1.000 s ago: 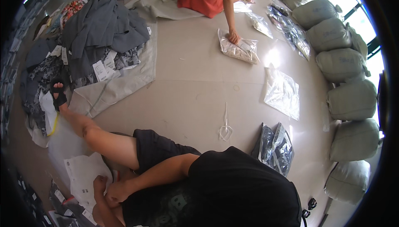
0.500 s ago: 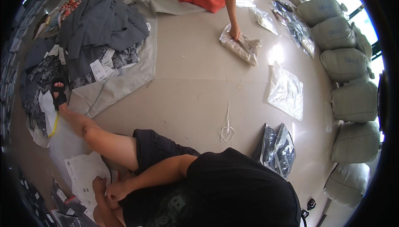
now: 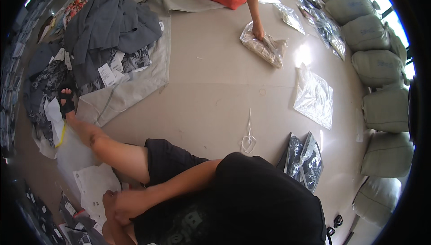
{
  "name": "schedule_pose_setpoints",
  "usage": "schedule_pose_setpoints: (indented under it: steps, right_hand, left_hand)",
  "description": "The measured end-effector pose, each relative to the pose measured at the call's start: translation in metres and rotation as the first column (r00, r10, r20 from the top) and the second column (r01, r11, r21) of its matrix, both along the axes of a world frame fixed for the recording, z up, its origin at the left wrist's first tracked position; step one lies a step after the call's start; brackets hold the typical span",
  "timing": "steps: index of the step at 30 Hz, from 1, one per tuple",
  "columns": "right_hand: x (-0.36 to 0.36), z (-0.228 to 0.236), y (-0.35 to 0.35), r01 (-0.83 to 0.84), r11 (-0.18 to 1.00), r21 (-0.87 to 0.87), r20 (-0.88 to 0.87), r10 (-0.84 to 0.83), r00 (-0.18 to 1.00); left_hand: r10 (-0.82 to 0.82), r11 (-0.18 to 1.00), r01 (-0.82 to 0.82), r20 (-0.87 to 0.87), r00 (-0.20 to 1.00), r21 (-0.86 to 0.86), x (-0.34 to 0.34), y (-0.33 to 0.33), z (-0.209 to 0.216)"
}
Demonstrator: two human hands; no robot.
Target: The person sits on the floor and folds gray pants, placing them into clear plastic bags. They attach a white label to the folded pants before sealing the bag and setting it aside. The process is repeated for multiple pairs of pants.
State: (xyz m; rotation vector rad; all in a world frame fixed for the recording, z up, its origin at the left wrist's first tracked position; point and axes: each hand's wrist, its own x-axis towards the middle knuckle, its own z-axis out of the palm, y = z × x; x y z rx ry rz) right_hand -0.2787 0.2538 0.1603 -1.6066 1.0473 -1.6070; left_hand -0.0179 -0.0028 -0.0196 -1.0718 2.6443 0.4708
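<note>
My right hand (image 3: 128, 206) and my left hand (image 3: 109, 203) are close together at the lower left, in front of my black shirt (image 3: 260, 204). Slightly blurred, the right one overlaps the left. The fingers of both look curled in; whatever is between them is too hidden to name. Beside them, a white sheet with small dark marks (image 3: 92, 184) lies by my bare leg (image 3: 119, 153). My foot in a black sandal (image 3: 66, 99) rests against a heap of grey garments (image 3: 112, 25) with white tags.
A co-worker's hand (image 3: 258, 30) grips a clear bag with a beige garment (image 3: 265, 49). Other bagged garments lie at right, including a white one (image 3: 314, 97) and a dark one (image 3: 303, 159). Stuffed pale sacks (image 3: 386, 110) line the right wall. A white cord (image 3: 248, 142) is on the floor.
My right hand has shifted a little left, further over my left hand. The whole view has turned slightly. The co-worker's hand is still on the beige garment's bag.
</note>
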Motion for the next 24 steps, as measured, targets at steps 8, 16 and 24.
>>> schedule_pose_setpoints:
  steps: [8, 16, 24]
  right_hand:
    - [-0.389, -0.153, 0.174, 0.956, 0.261, -0.135, -0.477, -0.863, 0.168]
    - [-0.553, -0.191, 0.406, 0.779, -0.62, 0.096, -0.99, -0.142, 0.009]
    - [-0.559, -0.213, 0.444, 0.915, -0.382, 0.131, -0.991, -0.066, 0.115]
  left_hand:
    - [0.018, 1.0, -0.018, 0.009, 1.0, 0.012, -0.004, -0.016, 0.003]
    - [-0.037, 0.965, -0.021, 0.213, 0.976, 0.261, -0.016, -0.044, 0.039]
    - [0.161, 0.894, -0.218, 0.173, 0.972, 0.392, 0.02, -0.131, 0.106]
